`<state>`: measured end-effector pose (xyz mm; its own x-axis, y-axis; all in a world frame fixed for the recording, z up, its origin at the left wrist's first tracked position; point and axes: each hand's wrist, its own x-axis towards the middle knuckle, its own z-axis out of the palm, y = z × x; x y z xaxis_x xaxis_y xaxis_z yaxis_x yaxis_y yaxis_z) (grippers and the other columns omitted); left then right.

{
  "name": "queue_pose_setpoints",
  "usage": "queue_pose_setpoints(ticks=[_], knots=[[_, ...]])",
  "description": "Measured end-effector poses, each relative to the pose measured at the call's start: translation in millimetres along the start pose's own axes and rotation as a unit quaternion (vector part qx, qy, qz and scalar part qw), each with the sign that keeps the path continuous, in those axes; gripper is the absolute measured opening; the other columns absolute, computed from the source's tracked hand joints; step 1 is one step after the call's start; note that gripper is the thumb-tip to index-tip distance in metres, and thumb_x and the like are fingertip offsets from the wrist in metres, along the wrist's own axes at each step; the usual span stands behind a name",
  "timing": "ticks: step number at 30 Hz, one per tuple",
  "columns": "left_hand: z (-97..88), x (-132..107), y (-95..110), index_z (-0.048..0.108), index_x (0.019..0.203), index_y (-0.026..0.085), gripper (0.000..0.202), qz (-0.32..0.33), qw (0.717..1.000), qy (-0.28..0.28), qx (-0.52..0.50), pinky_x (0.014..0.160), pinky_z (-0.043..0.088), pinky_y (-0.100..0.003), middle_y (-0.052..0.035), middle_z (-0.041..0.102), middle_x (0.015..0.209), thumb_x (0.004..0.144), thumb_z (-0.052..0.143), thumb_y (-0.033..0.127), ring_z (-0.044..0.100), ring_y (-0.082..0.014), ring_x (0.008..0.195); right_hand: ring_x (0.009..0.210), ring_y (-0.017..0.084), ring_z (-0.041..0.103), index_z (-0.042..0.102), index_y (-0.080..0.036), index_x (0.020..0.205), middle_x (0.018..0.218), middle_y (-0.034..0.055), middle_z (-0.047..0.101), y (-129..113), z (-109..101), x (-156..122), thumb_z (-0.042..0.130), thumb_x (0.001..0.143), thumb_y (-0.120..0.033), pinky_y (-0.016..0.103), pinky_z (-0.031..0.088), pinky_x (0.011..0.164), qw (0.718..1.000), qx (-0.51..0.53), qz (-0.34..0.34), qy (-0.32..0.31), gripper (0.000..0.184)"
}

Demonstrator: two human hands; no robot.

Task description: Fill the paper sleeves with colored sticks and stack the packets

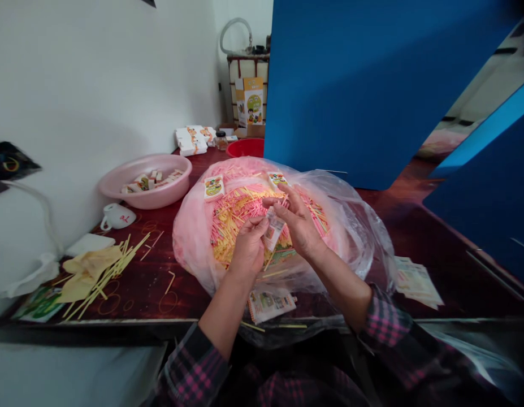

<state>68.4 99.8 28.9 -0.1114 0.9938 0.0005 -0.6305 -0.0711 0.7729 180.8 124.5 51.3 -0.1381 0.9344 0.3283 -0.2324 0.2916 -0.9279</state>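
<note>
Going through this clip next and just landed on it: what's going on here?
A person holds a small printed packet between the left hand and the right hand, above a clear plastic bag heaped with thin yellow and pink sticks. Another packet lies just in front of the hands. Loose sticks lie on the dark red table, beside a pink basin holding small packs.

Left hand and right hand holding a printed sachet above a clear plastic bag of pink and yellow sticks, dark red worktop.
</note>
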Motion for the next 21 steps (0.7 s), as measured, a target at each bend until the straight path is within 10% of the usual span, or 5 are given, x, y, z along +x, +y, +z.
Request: queue_pose_setpoints(ticks=[6,10,17,21], knots=[[0.6,1,1,0.067,0.073,0.020,0.024,0.015,1.000,-0.008,0.001,0.067,0.051,-0.024,0.0047,0.062,0.064,0.069,0.088,0.030,0.059,-0.0095,0.061,0.119,0.021,0.062,0.070,-0.025,0.109,0.122,0.0055,0.071,-9,-6,0,0.061,0.092,-0.050,0.039,0.047,0.106,0.995,-0.097,-0.031,0.004,0.031],[3.2,0,5,0.068,0.075,0.020,0.020,0.078,0.997,0.012,0.010,0.080,0.051,-0.026,0.0031,0.068,0.076,0.071,0.086,0.028,0.064,-0.0104,0.074,0.088,0.020,0.064,0.069,-0.022,0.107,0.094,0.0036,0.071,-10,-10,0,0.070,0.084,-0.048,0.036,0.052,0.082,0.985,-0.173,0.009,-0.007,0.035],[5.9,-19,12,0.073,0.108,0.022,0.040,0.056,0.989,-0.018,0.139,0.086,0.051,-0.029,-0.0041,0.073,0.110,0.071,0.085,0.024,0.067,-0.0169,0.096,0.077,0.016,0.062,0.068,-0.022,0.106,0.090,0.0004,0.071,-17,-19,-13,0.079,0.074,-0.046,0.031,0.051,0.074,0.999,-0.018,0.041,-0.019,0.041],[10.2,-33,8,0.073,0.095,0.020,0.031,0.032,0.983,-0.037,0.180,0.072,0.051,-0.026,-0.0008,0.072,0.090,0.069,0.087,0.029,0.064,-0.0136,0.076,0.069,0.014,0.058,0.070,-0.022,0.085,0.078,-0.0007,0.068,-21,-23,-33,0.082,0.070,-0.051,0.030,0.049,0.069,0.998,-0.011,0.056,0.034,0.035]])
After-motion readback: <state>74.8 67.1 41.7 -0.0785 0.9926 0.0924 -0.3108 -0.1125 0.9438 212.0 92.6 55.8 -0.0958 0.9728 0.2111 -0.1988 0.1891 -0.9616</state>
